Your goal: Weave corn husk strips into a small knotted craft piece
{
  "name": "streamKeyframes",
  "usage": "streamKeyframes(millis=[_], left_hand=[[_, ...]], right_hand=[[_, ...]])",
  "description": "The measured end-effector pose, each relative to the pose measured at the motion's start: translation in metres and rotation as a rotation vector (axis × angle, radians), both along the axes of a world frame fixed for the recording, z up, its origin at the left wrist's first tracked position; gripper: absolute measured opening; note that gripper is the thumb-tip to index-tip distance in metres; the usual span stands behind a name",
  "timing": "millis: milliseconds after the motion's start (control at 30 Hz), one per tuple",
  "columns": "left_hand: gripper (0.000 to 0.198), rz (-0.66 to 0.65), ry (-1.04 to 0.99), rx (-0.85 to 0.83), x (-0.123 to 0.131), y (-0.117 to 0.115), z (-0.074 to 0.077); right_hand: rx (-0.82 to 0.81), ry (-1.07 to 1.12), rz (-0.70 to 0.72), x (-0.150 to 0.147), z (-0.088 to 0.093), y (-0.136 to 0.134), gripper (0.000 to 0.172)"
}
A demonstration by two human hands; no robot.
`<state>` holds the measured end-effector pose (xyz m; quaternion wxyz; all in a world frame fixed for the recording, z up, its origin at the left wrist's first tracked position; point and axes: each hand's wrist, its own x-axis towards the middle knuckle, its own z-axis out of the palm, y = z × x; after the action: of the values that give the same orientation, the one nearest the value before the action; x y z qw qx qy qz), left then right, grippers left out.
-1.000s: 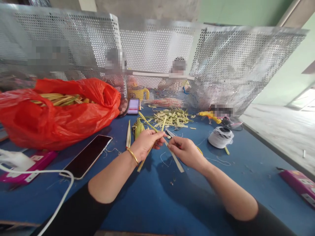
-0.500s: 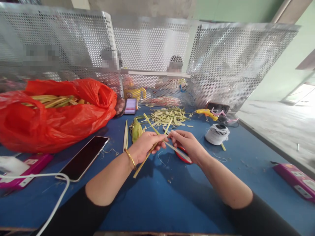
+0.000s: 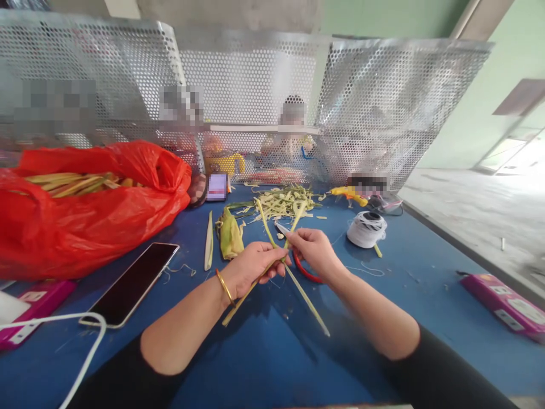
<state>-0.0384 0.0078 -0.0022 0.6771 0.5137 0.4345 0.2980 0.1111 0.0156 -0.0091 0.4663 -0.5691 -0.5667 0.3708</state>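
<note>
My left hand (image 3: 259,264), with a gold bangle at the wrist, pinches several narrow yellow-green plant strips (image 3: 310,304) where they cross in an X. Their upper ends spread away from me; one lower end runs under my left palm, another points down to the right. My right hand (image 3: 313,247) is closed, its fingertips at the upper right strip just above the crossing. Beneath the right hand lie scissors with red handles (image 3: 305,271), partly hidden, the blade tip showing. Left of the strips rests a folded greenish-yellow husk-like bundle (image 3: 230,236).
A red plastic bag (image 3: 106,221) of strips fills the left side, near a phone (image 3: 131,284) and white cable (image 3: 96,346). Cut scraps (image 3: 283,201) lie ahead. A white thread spool (image 3: 367,230) and purple power strip (image 3: 506,301) stand right. A perforated metal screen (image 3: 255,74) closes the back.
My right hand has shifted up from the lower right strip to the upper right one. That lower strip now hangs free. The view has turned slightly right.
</note>
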Motion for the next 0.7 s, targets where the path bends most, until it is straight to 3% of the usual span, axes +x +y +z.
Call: streamKeyframes(millis=[100,167,233,300,367,467,700], left_hand=[[0.028,0.004,0.037,0.025,0.001,-0.003,-0.001],[0.03,-0.03,0.063,0.06,0.002,-0.005,-0.003],[0.031,-0.086,0.086,0.088,0.004,-0.008,-0.005],[0.031,-0.133,0.103,0.091,0.006,-0.01,-0.007],[0.029,-0.143,0.103,0.081,0.008,-0.012,-0.007],[0.025,-0.118,0.095,0.079,0.009,-0.014,-0.005],[0.022,-0.145,0.074,0.109,0.011,-0.018,-0.006]], right_hand=[[0.347,-0.403,-0.151,0.003,0.013,-0.007,0.042],[0.474,-0.478,-0.05,0.004,0.019,-0.011,0.027],[0.394,-0.429,0.133,0.002,0.018,-0.012,0.017],[0.149,-0.273,0.291,0.0,0.014,-0.012,0.018],[-0.062,-0.076,0.358,-0.002,0.009,-0.011,0.021],[-0.042,0.061,0.269,-0.005,0.006,-0.011,0.024],[0.023,0.061,0.163,-0.013,0.007,-0.019,0.022]])
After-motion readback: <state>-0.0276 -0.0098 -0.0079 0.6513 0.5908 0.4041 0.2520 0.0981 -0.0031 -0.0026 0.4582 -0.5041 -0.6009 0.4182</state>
